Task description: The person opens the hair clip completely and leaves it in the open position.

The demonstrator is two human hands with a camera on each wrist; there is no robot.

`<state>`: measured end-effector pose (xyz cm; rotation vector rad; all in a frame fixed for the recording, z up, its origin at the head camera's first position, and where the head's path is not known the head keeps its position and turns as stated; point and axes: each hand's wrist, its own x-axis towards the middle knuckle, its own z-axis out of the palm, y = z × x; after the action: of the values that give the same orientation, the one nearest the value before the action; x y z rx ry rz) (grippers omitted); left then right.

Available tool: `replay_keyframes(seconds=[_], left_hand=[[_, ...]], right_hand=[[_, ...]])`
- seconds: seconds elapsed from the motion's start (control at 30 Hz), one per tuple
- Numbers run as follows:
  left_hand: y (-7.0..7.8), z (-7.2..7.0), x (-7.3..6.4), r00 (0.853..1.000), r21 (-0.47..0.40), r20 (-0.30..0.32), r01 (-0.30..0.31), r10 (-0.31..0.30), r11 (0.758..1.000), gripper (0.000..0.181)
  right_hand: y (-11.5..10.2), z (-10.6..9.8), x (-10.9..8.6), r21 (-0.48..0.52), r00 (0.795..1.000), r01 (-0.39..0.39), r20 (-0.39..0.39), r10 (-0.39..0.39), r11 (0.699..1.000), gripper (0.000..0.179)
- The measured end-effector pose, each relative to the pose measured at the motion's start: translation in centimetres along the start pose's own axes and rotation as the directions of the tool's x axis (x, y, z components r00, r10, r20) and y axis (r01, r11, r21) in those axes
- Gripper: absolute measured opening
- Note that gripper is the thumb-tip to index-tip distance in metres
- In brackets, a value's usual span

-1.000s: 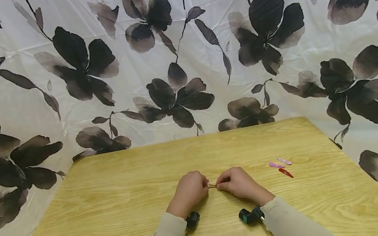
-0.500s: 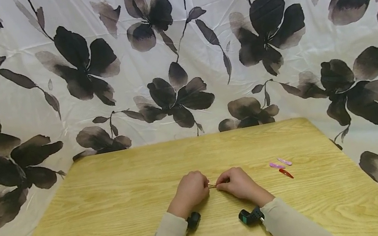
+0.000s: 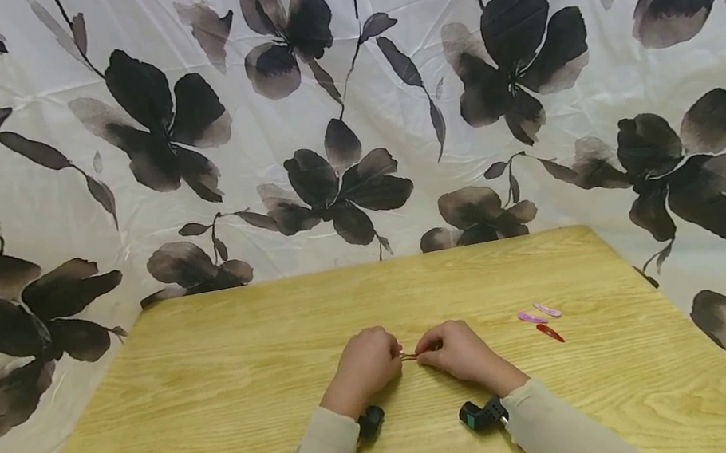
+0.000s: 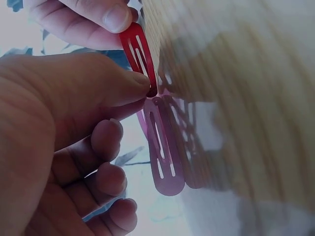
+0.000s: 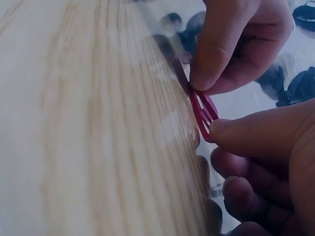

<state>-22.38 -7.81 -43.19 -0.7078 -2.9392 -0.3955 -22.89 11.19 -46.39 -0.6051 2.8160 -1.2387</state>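
Observation:
My left hand point(image 3: 367, 363) and right hand point(image 3: 454, 352) meet low over the table's middle with a red snap hair clip point(image 4: 132, 33) between them. The left thumb and forefinger pinch its narrow end, while the other left fingers curl loosely. At the opposite, wider end, the right thumb and forefinger pinch it, as the right wrist view shows. A pink snap clip point(image 4: 170, 185) extends from the left fingertips, its narrow end right at the red clip's tip. Whether the two clips are linked I cannot tell, since the fingers cover part of that spot.
To the right of my hands lie a red clip point(image 3: 549, 332) and two pinkish clips, one nearer point(image 3: 531, 317) and one farther point(image 3: 547, 310). They rest on the wood-grain table point(image 3: 242, 329). A floral cloth point(image 3: 334, 61) hangs behind the table and along its sides.
Both hands hold nearly the same place throughout, with only tiny shifts at the fingertips. The loose clips on the table stay put.

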Motion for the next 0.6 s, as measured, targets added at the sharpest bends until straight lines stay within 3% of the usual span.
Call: replay_keyframes(seconds=[0.37, 0.6], left_hand=[[0.8, -0.1, 0.5, 1.0, -0.034, 0.002, -0.027, 0.027, 0.999, 0.011], [1.7, -0.2, 1.2, 0.998, -0.071, -0.005, -0.058, 0.058, 0.996, 0.01]], right_hand=[[0.1, -1.3, -0.4, 0.102, 0.998, -0.063, 0.005, 0.063, 0.993, 0.011], [-0.1, -3.0, -1.0, 0.073, 0.994, -0.079, -0.064, 0.084, 0.994, 0.013]])
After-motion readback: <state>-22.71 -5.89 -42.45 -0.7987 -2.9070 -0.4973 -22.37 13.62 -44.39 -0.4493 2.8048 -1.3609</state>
